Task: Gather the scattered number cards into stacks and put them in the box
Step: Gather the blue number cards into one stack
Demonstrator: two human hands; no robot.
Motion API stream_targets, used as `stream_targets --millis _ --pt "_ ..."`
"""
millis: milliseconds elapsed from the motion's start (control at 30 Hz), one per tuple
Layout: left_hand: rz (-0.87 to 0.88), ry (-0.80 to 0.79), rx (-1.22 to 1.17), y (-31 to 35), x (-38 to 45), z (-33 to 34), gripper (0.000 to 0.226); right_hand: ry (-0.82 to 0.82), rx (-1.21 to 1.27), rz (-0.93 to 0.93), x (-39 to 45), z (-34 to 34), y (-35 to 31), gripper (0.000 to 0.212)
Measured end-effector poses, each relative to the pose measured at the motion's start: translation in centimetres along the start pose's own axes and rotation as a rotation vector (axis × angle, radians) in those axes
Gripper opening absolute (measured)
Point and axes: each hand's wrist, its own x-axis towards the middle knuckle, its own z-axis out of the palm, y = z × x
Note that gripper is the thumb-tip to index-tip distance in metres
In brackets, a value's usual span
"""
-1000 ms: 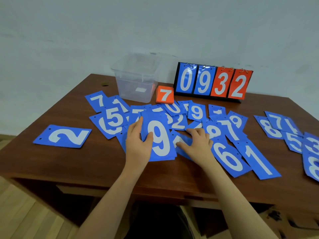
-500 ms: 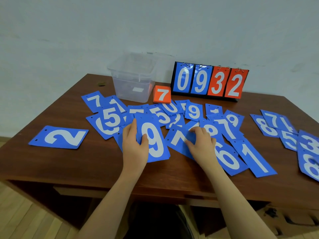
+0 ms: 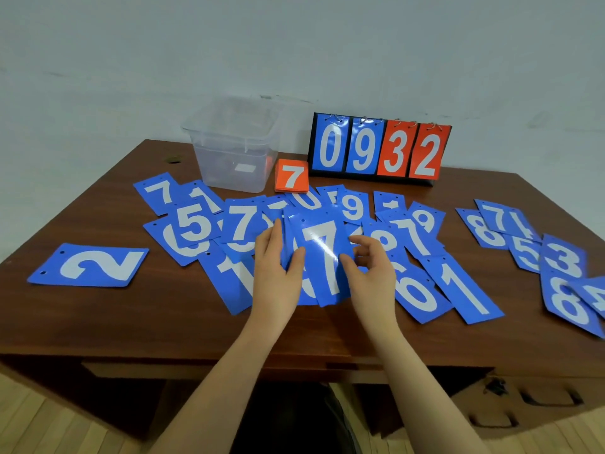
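Blue number cards lie scattered over the brown table point(image 3: 98, 316). My left hand point(image 3: 275, 273) grips a small stack of blue cards with a 7 card point(image 3: 322, 253) on top, thumb on the face and fingers behind its left edge. My right hand point(image 3: 368, 270) pinches the right edge of that 7 card. A clear plastic box point(image 3: 234, 145) stands at the back left, with an orange 7 stack point(image 3: 292, 176) beside it. A lone 2 card point(image 3: 90, 265) lies far left.
A flip scoreboard point(image 3: 379, 149) reading 0932 stands at the back against the wall. More blue cards point(image 3: 563, 267) are spread at the table's right edge. The table's front edge runs just below my wrists.
The 9 stack under my left hand has come up off the table. My right hand slid the 7 card leftward and laid it on top of the 9.
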Motion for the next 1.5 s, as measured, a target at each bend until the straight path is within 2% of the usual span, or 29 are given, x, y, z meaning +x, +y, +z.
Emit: stream_targets --millis 200,300,400,500,667,767,900,1067,1300,1500 --pt "-0.017 -0.050 0.029 0.7 -0.9 2.6 0.065 -0.062 -0.119 0.005 0.3 -2.2 2.3 0.022" --pt "-0.040 -0.030 0.014 0.7 -1.0 3.2 0.064 -0.082 -0.477 -0.030 1.0 -4.8 4.2 0.036" --pt "-0.037 -0.021 -0.009 0.5 -1.1 3.7 0.063 -0.206 -0.822 0.042 1.5 -7.7 5.8 0.046" --pt "-0.044 -0.032 -0.017 0.0 -1.7 4.0 0.060 -0.343 -0.890 0.070 1.4 -8.6 6.5 0.049" --pt "-0.084 -0.011 -0.008 -0.5 -1.8 3.7 0.056 -0.413 -0.892 0.047 0.9 -7.0 5.1 0.046" --pt "-0.091 0.007 0.032 -0.4 -1.3 3.2 0.054 -0.435 -0.815 0.032 1.1 -5.6 4.4 0.043" --pt "-0.083 0.015 0.059 -0.5 -1.0 2.5 0.056 -0.385 -0.707 0.093 1.5 -5.0 4.1 0.058" --pt "-0.084 0.018 0.058 -1.0 -1.1 2.1 0.056 -0.324 -0.597 0.168 2.1 -5.3 4.1 0.058" --pt "-0.090 0.008 0.064 -1.0 -1.1 1.9 0.056 -0.033 -0.185 0.048 2.0 -6.4 2.9 0.035" --pt "-0.123 -0.023 0.021 -0.7 -0.4 1.4 0.054 -0.020 0.119 0.135 1.4 -6.8 0.9 0.025"
